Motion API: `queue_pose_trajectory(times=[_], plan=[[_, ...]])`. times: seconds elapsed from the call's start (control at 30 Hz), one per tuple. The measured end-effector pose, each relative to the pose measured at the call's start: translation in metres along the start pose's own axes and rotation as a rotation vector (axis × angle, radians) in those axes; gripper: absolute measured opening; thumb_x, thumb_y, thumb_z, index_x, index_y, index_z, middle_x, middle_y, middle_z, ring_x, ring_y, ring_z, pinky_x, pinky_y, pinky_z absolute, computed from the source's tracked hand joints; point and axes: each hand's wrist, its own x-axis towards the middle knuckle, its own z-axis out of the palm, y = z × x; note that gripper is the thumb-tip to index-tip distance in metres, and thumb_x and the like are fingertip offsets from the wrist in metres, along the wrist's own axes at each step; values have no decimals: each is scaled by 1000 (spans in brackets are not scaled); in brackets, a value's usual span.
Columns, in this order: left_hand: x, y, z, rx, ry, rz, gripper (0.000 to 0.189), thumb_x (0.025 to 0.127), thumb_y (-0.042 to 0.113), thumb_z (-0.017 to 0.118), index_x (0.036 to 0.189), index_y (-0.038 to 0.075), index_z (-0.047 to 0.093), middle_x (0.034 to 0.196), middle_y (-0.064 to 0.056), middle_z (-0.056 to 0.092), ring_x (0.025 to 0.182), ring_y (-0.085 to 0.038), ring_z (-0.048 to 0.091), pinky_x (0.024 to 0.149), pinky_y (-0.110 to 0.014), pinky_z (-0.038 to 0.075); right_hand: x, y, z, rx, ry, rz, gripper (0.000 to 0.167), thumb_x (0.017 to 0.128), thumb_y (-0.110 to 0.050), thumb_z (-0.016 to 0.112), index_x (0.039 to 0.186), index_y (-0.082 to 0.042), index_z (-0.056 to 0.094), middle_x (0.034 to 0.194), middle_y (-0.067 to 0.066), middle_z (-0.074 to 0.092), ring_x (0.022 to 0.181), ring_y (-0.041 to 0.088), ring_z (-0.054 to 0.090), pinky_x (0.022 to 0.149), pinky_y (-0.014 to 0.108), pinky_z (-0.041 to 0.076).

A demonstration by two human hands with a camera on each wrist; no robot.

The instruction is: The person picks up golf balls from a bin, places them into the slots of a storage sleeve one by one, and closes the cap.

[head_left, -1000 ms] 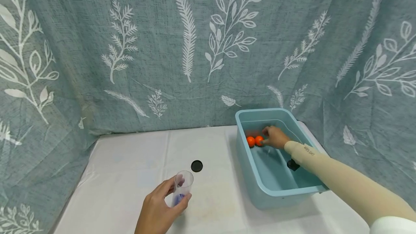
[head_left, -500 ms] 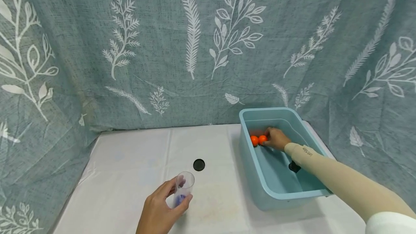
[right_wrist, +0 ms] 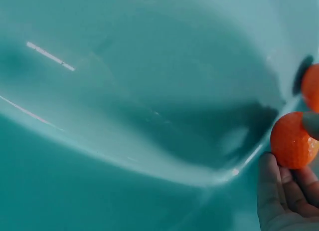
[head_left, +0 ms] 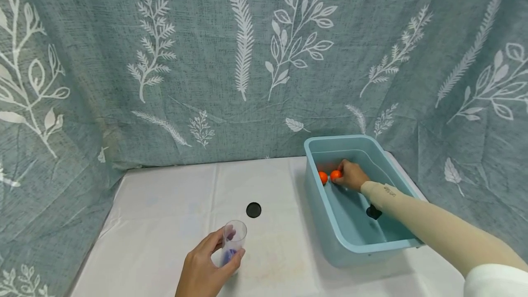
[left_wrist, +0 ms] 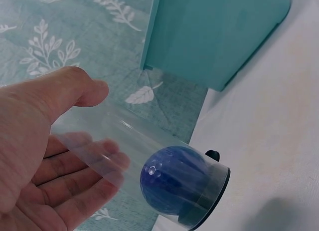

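Observation:
My left hand (head_left: 206, 260) grips a clear cylindrical container (head_left: 235, 237) upright on the table, thumb on one side and fingers on the other. Inside, at its dark-rimmed bottom, sits a blue ball (left_wrist: 174, 180). My right hand (head_left: 353, 176) reaches into the light blue bin (head_left: 323, 223) and pinches an orange ball (right_wrist: 294, 141) near the bin's far end. Just left of that ball lies a second orange ball (head_left: 323, 178), partly hidden by the bin's rim.
A round black lid (head_left: 253, 210) lies on the white tablecloth between the container and the bin. On the bin floor, near my right forearm, is a small black object (head_left: 373, 212). A patterned grey-green cloth (head_left: 255, 81) hangs behind the table.
My right hand has closed on the orange ball and moved it slightly away from the second one. The left hand keeps its hold on the container.

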Motion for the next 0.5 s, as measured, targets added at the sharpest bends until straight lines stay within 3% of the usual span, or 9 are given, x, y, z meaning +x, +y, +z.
queue_pose_trajectory(times=[0.17, 0.3, 0.5], plan=[[1, 4, 0, 8, -10, -15, 56, 71, 17, 93, 122, 8, 71, 109, 4, 73, 88, -11, 72, 75, -27, 60, -8, -5, -13, 22, 15, -20, 37, 90, -15, 75, 111, 7, 54, 101, 21, 63, 85, 30, 61, 75, 43, 54], [2, 7, -1, 3, -24, -31, 57, 71, 17, 93, 123, 6, 71, 109, 3, 73, 89, -11, 72, 78, -29, 60, -13, -14, -21, 48, 13, -41, 42, 92, -15, 71, 122, 11, 56, 111, 25, 64, 96, 35, 63, 85, 48, 55], [3, 13, -2, -4, -41, -15, 56, 72, 16, 93, 122, 6, 71, 108, 3, 72, 90, -11, 72, 79, -29, 60, -24, -25, -32, 116, -1, -33, 45, 98, -18, 66, 134, 9, 57, 125, 26, 63, 108, 37, 62, 93, 50, 53]])
